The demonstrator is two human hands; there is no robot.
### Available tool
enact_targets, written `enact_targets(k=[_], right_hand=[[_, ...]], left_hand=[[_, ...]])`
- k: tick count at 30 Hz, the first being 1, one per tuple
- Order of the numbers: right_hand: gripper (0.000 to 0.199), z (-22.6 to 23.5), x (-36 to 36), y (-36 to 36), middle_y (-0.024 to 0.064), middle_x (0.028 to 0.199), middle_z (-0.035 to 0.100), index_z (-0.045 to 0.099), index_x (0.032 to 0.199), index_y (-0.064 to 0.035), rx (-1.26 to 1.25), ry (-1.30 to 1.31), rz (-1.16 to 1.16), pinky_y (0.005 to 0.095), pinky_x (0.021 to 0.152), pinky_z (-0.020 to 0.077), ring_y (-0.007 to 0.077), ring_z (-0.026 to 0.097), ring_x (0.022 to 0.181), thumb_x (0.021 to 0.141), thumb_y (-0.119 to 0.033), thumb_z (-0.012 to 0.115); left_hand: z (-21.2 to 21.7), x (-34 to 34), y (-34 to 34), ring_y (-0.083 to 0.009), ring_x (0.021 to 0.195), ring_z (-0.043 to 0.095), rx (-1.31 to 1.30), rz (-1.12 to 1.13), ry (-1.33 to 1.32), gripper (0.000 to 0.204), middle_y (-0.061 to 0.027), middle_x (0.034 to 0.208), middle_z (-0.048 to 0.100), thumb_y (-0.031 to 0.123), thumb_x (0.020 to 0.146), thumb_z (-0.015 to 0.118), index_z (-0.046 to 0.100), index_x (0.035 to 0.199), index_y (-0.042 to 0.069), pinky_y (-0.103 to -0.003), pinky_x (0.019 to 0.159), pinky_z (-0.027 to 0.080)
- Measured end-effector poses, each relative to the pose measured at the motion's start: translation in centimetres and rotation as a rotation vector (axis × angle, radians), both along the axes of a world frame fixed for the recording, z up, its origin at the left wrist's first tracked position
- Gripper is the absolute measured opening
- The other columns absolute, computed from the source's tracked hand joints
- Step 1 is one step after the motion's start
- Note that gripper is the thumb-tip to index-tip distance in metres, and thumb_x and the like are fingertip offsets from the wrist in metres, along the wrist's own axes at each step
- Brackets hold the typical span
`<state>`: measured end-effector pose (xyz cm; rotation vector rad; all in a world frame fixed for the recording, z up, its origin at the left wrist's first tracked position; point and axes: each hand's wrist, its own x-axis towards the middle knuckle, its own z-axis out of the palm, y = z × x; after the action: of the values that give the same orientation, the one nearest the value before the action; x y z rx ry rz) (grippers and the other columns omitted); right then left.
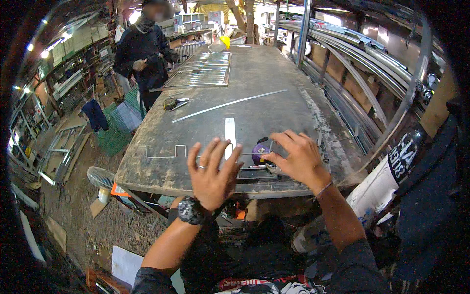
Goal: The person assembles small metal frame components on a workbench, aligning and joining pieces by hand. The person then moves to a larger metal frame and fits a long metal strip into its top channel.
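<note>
Bent rod (pixel 161 157) is lined up L-R at near end of counter (pixel 264 73); its R tip is pinched by R hand (pixel 296 157); L hand (pixel 214 174) is spread over mid-length, contact unclear.

A single wide fisheye view looks down and forward from the person's head — the forearms (pixel 169 245) come in at the lower edge, with the hands (pixel 215 179) close before the lens. It faces lengthwise along the tabletop (pixel 264 73) — straight edges bend toward the dark, rounded rim.
</note>
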<state>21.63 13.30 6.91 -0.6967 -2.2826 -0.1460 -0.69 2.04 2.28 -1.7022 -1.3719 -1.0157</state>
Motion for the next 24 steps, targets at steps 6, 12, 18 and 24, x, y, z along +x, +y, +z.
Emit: enact_targets(k=[6,12,18,24], right_hand=[[0.039,-0.7,-1.9,-1.3,0.0100,0.097,0.068,0.070,0.106,-0.0096,-0.098,0.009,0.023,0.0486,0.073,0.0541,0.0372,0.069,0.084,0.086,-0.040,0.082],[0.029,0.9,-1.9,-2.1,0.0074,0.099,0.068,0.072,0.112,-0.0099,0.174,-0.137,0.114,0.0438,0.090,0.0478,0.0304,0.066,0.096,0.090,-0.027,0.078],[0.020,1.7,-3.0,-1.7,0.0055,0.095,0.065,0.072,0.111,-0.0115,0.283,-0.115,0.144,0.0434,0.090,0.0464,0.0280,0.064,0.096,0.093,-0.022,0.073],[0.018,3.3,-3.7,-2.1,0.0056,0.093,0.064,0.072,0.099,-0.0126,0.072,-0.219,0.195,0.0444,0.087,0.0475,0.0270,0.065,0.098,0.092,-0.029,0.074]], left_hand=[[0.2,0.6,1.6,-0.0279,0.116,0.062,-0.241,-0.230,-0.053,0.038,-0.0095,0.114,0.067,0.004,0.089,0.069,0.068,0.126,0.011,-0.050,0.118,0.039],[1.2,-1.0,1.2,-0.0359,0.099,0.062,-0.411,-0.357,-0.277,0.030,-0.0149,0.099,0.063,0.003,0.091,0.066,0.065,0.120,0.004,-0.047,0.096,0.047],[1.9,-2.5,0.9,-0.0360,0.084,0.062,-0.482,-0.533,-0.694,0.026,-0.0145,0.092,0.064,0.010,0.093,0.075,0.068,0.118,0.005,-0.044,0.076,0.049],[1.6,-3.4,1.1,-0.0345,0.081,0.064,-0.139,-0.261,-0.248,0.019,-0.0118,0.090,0.067,0.008,0.090,0.076,0.073,0.109,0.006,-0.042,0.078,0.050]])
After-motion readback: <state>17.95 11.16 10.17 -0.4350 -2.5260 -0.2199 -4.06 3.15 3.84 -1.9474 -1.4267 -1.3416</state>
